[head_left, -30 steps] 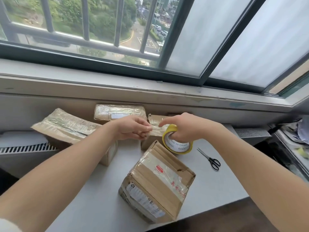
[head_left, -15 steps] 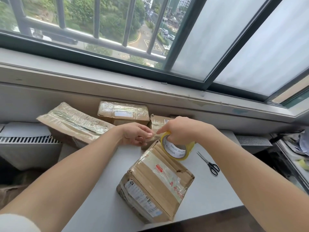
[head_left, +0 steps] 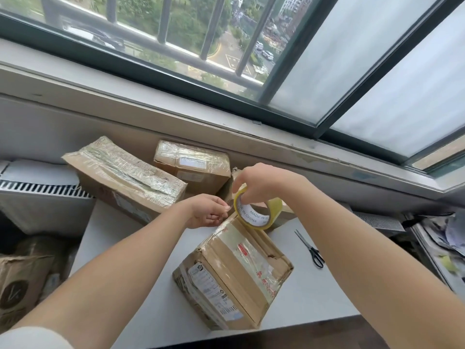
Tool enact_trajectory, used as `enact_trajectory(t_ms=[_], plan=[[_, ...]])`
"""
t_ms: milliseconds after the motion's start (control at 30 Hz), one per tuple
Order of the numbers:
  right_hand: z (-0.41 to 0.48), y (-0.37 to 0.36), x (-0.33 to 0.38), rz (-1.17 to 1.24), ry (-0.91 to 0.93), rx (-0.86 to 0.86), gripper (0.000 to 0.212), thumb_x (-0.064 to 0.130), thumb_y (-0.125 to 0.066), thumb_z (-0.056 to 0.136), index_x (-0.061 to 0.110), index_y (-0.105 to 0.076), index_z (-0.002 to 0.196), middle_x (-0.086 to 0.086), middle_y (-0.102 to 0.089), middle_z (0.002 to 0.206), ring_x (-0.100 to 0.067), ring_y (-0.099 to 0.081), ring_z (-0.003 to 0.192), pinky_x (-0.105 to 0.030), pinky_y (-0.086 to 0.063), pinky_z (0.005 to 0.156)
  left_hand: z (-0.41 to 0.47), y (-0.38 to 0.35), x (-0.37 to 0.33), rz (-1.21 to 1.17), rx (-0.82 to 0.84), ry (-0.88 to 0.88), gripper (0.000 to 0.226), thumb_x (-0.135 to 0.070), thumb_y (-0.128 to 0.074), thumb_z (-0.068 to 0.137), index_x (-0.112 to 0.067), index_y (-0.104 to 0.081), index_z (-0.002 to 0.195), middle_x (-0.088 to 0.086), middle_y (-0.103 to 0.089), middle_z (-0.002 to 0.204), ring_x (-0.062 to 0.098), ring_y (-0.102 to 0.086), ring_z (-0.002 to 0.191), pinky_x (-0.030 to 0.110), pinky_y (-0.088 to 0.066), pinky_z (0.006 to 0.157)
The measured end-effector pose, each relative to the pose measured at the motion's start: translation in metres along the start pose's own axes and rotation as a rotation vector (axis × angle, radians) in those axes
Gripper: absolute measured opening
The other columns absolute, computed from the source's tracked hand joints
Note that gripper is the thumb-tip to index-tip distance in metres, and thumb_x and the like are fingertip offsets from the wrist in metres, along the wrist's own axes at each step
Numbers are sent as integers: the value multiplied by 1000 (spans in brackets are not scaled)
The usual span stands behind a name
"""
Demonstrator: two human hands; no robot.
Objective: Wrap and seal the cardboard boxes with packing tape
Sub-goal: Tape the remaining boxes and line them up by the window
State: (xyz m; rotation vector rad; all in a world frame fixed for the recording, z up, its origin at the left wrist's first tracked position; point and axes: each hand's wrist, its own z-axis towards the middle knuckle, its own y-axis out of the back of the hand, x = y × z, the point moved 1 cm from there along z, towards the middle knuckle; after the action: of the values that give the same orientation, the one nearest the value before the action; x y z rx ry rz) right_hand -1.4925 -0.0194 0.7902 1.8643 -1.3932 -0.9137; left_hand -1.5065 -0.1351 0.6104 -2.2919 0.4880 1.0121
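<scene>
A cardboard box [head_left: 234, 275] with old tape and shipping labels lies tilted on the grey table [head_left: 130, 248] in front of me. My right hand [head_left: 259, 182] grips a roll of yellowish packing tape [head_left: 259, 215] just above the box's far end. My left hand [head_left: 208, 210] pinches the loose tape end right beside the roll, at the box's far left corner. Two boxes wrapped in tape lie behind: a long one [head_left: 125, 182] to the left and a smaller one [head_left: 193, 165] against the wall. A further box is mostly hidden behind my right hand.
Black scissors [head_left: 310, 249] lie on the table right of the box. A white radiator [head_left: 37, 192] stands at left, with brown paper bags [head_left: 22, 280] below it. Papers pile up at the far right [head_left: 440, 238]. A window sill [head_left: 226, 117] runs along the back.
Both hands and the tape roll have come nearer to me, from the small rear box to the far end of the front box. The head has tilted down.
</scene>
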Motion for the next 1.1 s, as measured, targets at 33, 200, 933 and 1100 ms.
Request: enact_trajectory(t_ms=[33,200,933,1100], plan=[[4,1,3,-13,8,-2,42,35,-71,86,38,-66,127,3,-69,114,-20,-65,96,-37,-59,81,0,1,2,14,3,2,4,-7,-67,98,-9,-64,98,5,-67,78,12,-62,65,24,-56,69],[16,5,12,-11,41,-1,39,37,-71,86,37,-67,124,3,-67,112,-19,-65,94,-35,-57,78,2,-4,14,56,-23,-14,9,-8,-70,97,-9,-65,89,8,-66,82,17,-61,73,29,-54,77],[8,21,-30,239,-9,-113,24,35,-63,91,38,-73,113,7,-70,103,-9,-62,89,-31,-56,75,5,-13,30,95,73,-157,32,-12,-49,101,-24,-74,116,-3,-71,123,13,-63,120,31,-51,93],[6,25,-39,331,13,-155,20,35,-66,89,38,-75,106,10,-73,100,-13,-66,96,-38,-58,87,9,-17,35,57,255,-138,45,-52,-55,97,-32,-63,137,-14,-57,145,6,-50,135,36,-37,116]])
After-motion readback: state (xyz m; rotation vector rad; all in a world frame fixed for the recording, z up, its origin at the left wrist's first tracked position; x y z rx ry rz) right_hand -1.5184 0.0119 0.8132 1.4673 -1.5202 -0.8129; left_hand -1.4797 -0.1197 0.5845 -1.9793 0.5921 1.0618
